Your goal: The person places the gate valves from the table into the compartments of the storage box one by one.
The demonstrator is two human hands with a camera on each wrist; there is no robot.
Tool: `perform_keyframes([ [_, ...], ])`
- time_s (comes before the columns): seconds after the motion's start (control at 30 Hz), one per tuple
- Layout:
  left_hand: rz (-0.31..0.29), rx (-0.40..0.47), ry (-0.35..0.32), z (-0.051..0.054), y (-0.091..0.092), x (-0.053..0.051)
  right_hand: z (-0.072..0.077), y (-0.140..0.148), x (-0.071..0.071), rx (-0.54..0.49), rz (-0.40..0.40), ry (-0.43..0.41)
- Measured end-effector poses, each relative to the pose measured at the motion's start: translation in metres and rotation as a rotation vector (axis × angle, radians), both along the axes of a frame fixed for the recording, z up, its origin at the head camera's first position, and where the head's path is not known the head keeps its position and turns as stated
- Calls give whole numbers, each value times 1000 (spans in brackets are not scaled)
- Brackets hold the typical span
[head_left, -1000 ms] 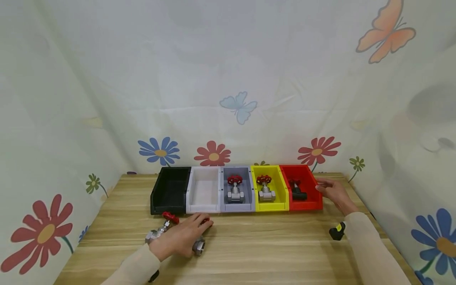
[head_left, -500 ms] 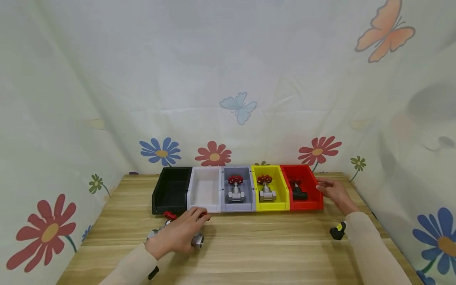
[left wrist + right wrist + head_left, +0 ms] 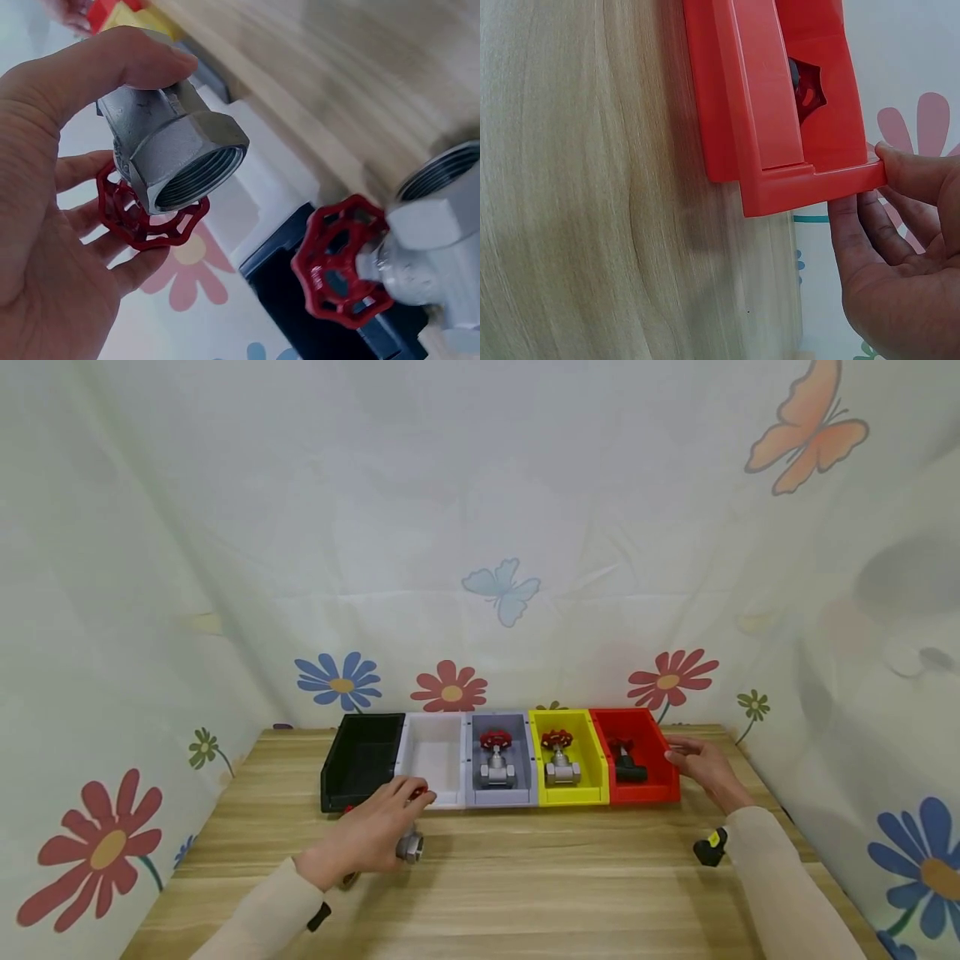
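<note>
In the left wrist view the left hand (image 3: 52,217) grips a metal valve (image 3: 169,142), thumb on its body and fingers around its red handwheel (image 3: 135,225). From the head view, this left hand (image 3: 367,831) is just in front of the white bin (image 3: 435,797). A second valve (image 3: 427,262) with a red wheel lies beside the held one, largely hidden behind the hand in the head view. The right hand (image 3: 705,770) pinches the side wall of the red bin (image 3: 652,792), thumb inside and fingers outside in the right wrist view, where the hand (image 3: 907,255) shows closely.
A black bin (image 3: 363,800) stands at the row's left end. The grey bin (image 3: 501,797) and yellow bin (image 3: 573,795) each hold a red-wheeled valve; a black-bodied valve (image 3: 630,768) lies in the red bin. A small black object (image 3: 709,847) is by the right wrist.
The left hand has lifted its valve a little and moved it up and left, covering more of the other valve. The right hand has stayed on the red bin.
</note>
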State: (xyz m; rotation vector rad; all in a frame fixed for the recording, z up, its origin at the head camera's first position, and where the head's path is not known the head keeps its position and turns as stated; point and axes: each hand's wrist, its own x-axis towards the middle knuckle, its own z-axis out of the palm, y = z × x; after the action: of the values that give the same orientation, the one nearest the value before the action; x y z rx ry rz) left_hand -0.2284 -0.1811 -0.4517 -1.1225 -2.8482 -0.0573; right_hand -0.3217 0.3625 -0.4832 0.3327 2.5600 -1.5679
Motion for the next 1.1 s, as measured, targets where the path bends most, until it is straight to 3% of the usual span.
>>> perform_keyframes([
  [0.4,39,18,58,11,1,-13,-3,4,4,14,9,26],
  [0.57,97,7,42,17,2,-18,-3,3,4,2,9,25],
  [0.67,133,-10,39,20,2,-23,-2,2,4,4,11,29],
  [0.9,131,8,70,26,4,-38,0,1,3,0,10,30],
  [1.1,167,23,61,31,9,-49,0,-1,2,-8,7,24],
])
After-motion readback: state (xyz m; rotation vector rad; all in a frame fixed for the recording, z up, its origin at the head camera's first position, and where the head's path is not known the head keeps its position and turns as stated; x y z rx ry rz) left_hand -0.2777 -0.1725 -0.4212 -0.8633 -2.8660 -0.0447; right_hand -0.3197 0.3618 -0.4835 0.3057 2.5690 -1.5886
